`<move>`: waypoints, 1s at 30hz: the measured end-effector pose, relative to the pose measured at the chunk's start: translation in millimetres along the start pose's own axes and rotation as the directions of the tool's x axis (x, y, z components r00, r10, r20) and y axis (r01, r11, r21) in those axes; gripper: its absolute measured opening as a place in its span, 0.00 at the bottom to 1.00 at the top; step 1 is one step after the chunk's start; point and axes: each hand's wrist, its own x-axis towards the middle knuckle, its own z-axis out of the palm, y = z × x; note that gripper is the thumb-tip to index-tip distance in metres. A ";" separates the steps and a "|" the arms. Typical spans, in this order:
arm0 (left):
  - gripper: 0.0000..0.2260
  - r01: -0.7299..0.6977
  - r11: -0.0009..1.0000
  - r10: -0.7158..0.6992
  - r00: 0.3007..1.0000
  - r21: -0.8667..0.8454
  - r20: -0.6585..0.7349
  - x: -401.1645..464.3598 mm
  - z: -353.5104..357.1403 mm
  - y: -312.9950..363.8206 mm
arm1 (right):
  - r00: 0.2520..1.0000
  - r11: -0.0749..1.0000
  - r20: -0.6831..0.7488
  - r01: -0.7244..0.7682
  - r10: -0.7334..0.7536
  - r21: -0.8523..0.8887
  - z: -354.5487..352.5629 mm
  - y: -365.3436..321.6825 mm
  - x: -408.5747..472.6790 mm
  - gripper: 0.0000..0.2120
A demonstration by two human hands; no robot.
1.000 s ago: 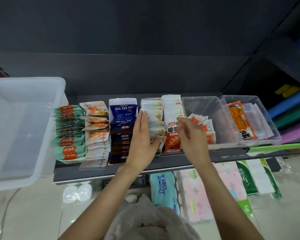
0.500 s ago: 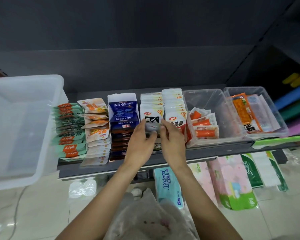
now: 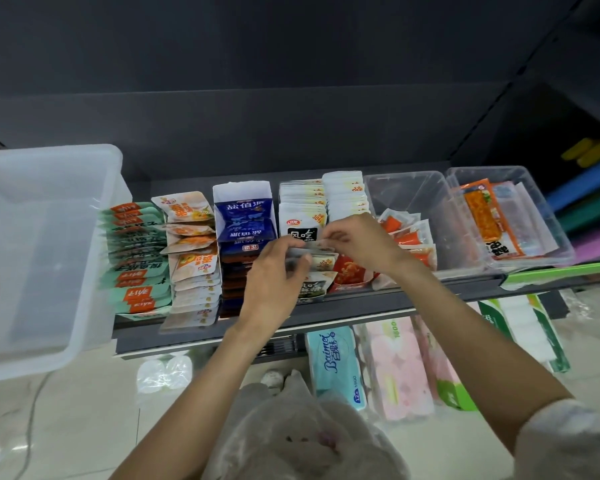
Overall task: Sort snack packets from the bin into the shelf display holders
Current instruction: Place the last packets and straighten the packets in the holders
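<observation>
Currently the largest container, the translucent bin (image 3: pixel 45 251), stands at the left end of the shelf (image 3: pixel 360 308); its contents cannot be made out through the wall. 2 clear trays follow at the right: the far-right tray (image 3: pixel 548 216) holds long orange packets, and the tray beside it (image 3: pixel 426 192) holds small orange-and-white sachets at its front. Between bin and trays, 5 rows of packets stand on edge: green, cream, blue, then 2 white rows.

The snack packets (image 3: pixel 312 252) in hand sit over the front of the 4th row. The left hand (image 3: pixel 274 275) curls its fingers round the left side of a thin stack; the right hand (image 3: pixel 357 240) pinches the upper right edge with thumb and fingertips.

Judged from appearance, each packet is light, soft and flexible, with glossy film likely to slide. Hold by the sealed edges, not the filled middle, and keep the stack squared so single packets do not slip out.
</observation>
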 end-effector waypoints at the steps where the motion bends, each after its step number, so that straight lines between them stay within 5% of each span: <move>1: 0.11 -0.004 1.000 0.004 1.000 -0.010 -0.013 -0.3 -0.5 0.3 | 1.000 1.000 -0.023 0.006 -0.006 0.017 -0.2 -1.7 1.1 0.05; 9: 0.29 0.121 0.972 -0.116 0.993 -0.203 0.039 3.7 6.8 -1.8 | 0.978 0.970 -0.151 -0.111 0.146 0.215 9.9 0.4 -16.5 0.13; 12: 0.30 0.171 0.944 -0.156 0.985 -0.283 0.075 6.1 5.6 1.6 | 0.873 0.798 -0.298 -0.152 0.385 0.584 35.0 -2.4 -40.4 0.14; 16: 0.21 0.235 0.861 -0.174 0.969 -0.450 0.173 4.2 9.9 11.5 | 0.873 0.569 -0.108 -0.212 0.476 0.795 62.7 -39.6 -52.7 0.20; 19: 0.24 0.288 0.777 -0.216 0.957 -0.560 0.193 2.3 9.2 17.1 | 0.882 0.468 -0.081 -0.168 0.465 0.868 72.0 -51.4 -50.0 0.24; 25: 0.30 0.247 0.784 -0.193 0.969 -0.570 0.154 7.4 8.5 28.1 | 0.908 0.661 -0.224 -0.073 0.354 0.747 62.3 -44.6 -27.6 0.23; 30: 0.28 0.186 0.876 -0.158 0.982 -0.445 0.099 5.0 -5.3 16.3 | 0.836 0.778 -0.400 -0.050 0.376 0.627 49.7 -36.7 -33.8 0.20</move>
